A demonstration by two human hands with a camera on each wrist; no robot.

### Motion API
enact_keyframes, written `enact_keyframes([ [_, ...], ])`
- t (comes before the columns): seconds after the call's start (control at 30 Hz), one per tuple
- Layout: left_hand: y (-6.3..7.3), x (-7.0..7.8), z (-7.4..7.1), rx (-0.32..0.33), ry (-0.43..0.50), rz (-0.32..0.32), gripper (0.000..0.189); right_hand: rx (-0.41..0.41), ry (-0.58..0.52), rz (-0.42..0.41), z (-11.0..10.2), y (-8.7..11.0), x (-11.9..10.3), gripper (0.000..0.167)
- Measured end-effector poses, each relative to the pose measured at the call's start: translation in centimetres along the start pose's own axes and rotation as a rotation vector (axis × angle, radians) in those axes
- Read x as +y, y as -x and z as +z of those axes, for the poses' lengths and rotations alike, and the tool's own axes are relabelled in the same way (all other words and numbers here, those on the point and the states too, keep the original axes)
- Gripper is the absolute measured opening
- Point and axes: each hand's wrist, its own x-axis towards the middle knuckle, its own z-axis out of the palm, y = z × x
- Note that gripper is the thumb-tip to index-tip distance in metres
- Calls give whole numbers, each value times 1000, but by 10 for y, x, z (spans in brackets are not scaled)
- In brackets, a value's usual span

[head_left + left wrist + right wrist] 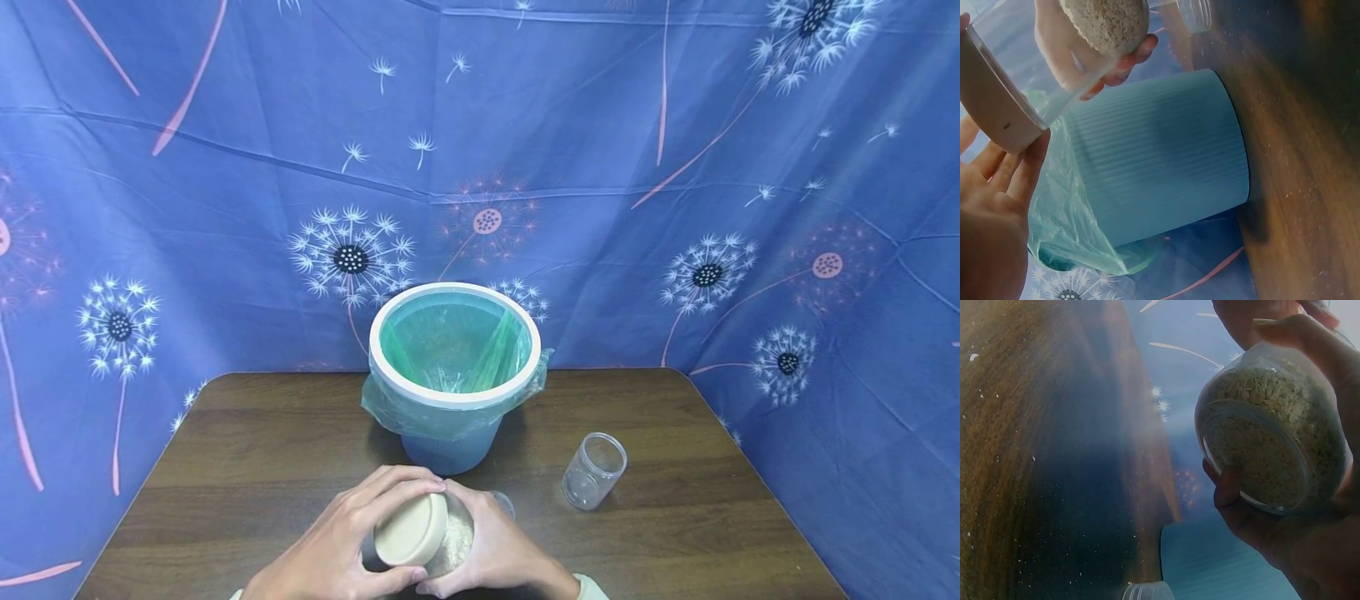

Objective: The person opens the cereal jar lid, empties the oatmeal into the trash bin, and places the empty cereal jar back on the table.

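Note:
Both hands hold a clear jar (1272, 437) above the table, tilted on its side in the wrist views. Pale grains (1110, 25) have gathered at the jar's bottom end. My left hand (341, 533) has its fingers and thumb around the beige lid (408, 532), which sits on the mouth end. Around the jar's clear body, near the bottom, curl the fingers of my right hand (495, 542). The right thumb lies along the wall in the right wrist view.
A blue bin (450, 446) with a white rim and a green plastic liner (495, 358) stands just beyond the hands. Right of it, an uncovered clear jar (592, 471) stands on the wooden table (675, 517). Another clear rim (504, 504) peeks out behind the right hand. Patterned blue cloth hangs behind.

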Motion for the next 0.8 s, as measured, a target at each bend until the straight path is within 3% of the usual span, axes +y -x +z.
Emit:
enact_keyframes([
  [0.2,2,0,3,41,4,10,77,16,43,-68,2,-1,4,86],
  [0.53,-6,2,7,92,-85,-38,79,56,19,11,0,-1,-1,86],
  [0.8,-7,2,10,125,-115,-57,81,98,60,0,2,0,1,86],
])
